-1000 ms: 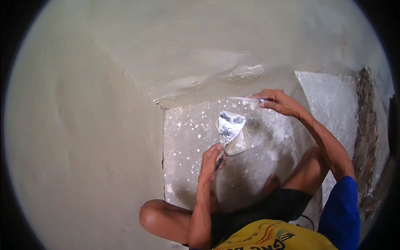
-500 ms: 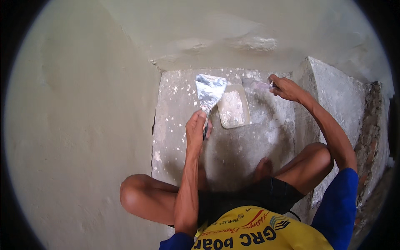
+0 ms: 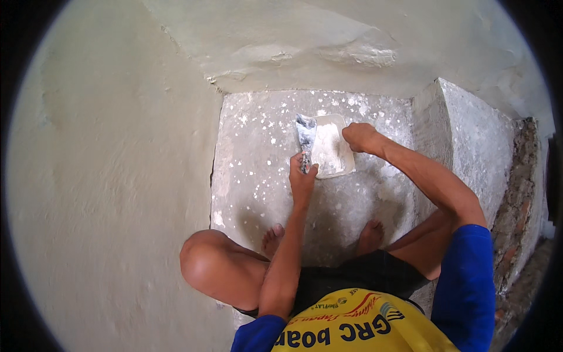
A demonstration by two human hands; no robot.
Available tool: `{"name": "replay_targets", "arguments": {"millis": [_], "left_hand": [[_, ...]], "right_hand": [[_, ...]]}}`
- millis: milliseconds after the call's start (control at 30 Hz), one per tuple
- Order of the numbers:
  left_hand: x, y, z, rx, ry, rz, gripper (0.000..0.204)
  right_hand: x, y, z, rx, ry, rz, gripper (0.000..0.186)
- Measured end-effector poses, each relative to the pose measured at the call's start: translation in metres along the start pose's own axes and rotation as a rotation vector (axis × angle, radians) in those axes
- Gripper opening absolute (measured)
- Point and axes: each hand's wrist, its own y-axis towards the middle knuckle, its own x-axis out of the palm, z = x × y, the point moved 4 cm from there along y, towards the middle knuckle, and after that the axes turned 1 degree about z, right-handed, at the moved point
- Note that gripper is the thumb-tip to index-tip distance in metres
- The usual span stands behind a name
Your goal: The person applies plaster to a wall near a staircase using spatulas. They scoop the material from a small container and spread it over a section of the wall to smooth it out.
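I am loading the putty knife: my left hand is clamping its handle, blade over the white tray, which my right hand is pinching by the rim, above the spattered concrete floor. Next move, as I judge: scoop filler, then lift level.

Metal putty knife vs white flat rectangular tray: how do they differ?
The metal putty knife is narrow, with a grey smeared blade and a handle; the white flat rectangular tray is broader and handleless. The knife is gripped in the left hand, blade over the tray's left edge; the tray is held at its right edge by the right hand. Both carry white paste.
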Motion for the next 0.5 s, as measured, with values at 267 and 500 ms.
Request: {"name": "replay_targets", "arguments": {"millis": [267,500], "left_hand": [[0.011,0.006,-0.015,-0.052,-0.099,0.077,0.052],[0.004,0.008,-0.031,-0.101,-0.175,0.091,0.053]], "right_hand": [[0.013,0.016,-0.001,0.021,0.01,0.025,0.019],[0.015,0.026,0.002,0.015,0.12,0.075,0.019]]}}
